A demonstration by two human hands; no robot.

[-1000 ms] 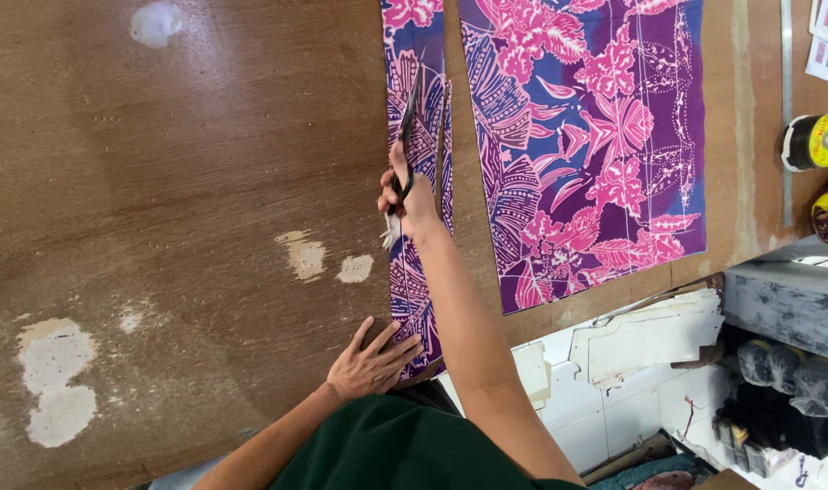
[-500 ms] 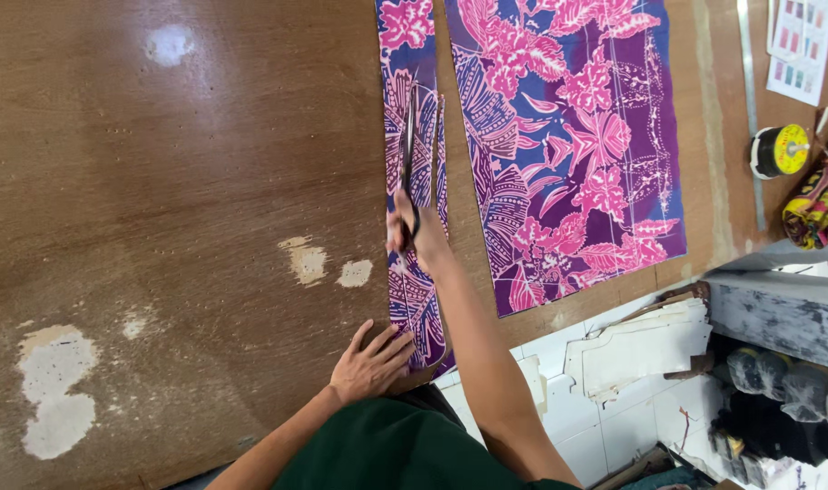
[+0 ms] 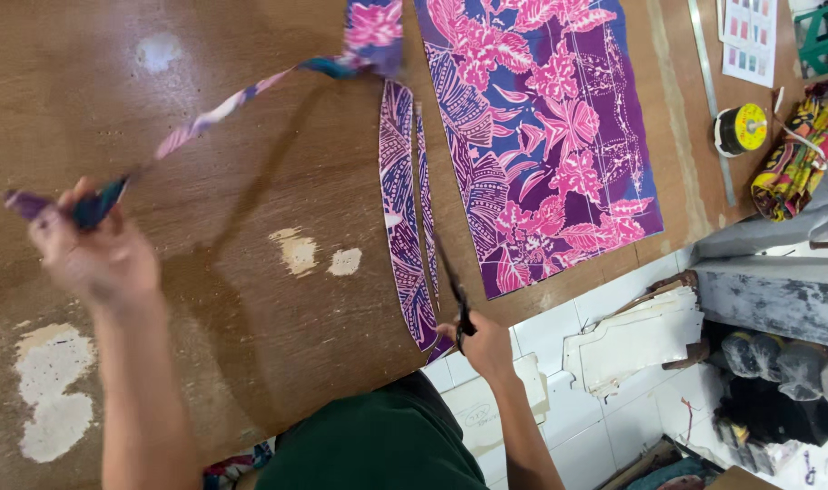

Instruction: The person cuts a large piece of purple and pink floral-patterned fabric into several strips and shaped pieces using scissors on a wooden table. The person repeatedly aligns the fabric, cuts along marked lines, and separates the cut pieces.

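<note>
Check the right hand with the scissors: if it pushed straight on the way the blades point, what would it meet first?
The right hand aims the scissors up the table; first in line looks like the narrow cut fabric strip beside the blades, though depth is uncertain.

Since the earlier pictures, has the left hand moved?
Yes. The left hand left the table edge by the strips and rose out left, past the pale patches, pulling a cut strip.

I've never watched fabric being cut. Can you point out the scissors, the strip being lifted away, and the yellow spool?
scissors [image 3: 452, 289]: head view, on the dark blades.
strip [image 3: 216, 112]: head view, mid-length, in the air.
spool [image 3: 741, 128]: head view, on its yellow top face.
</note>
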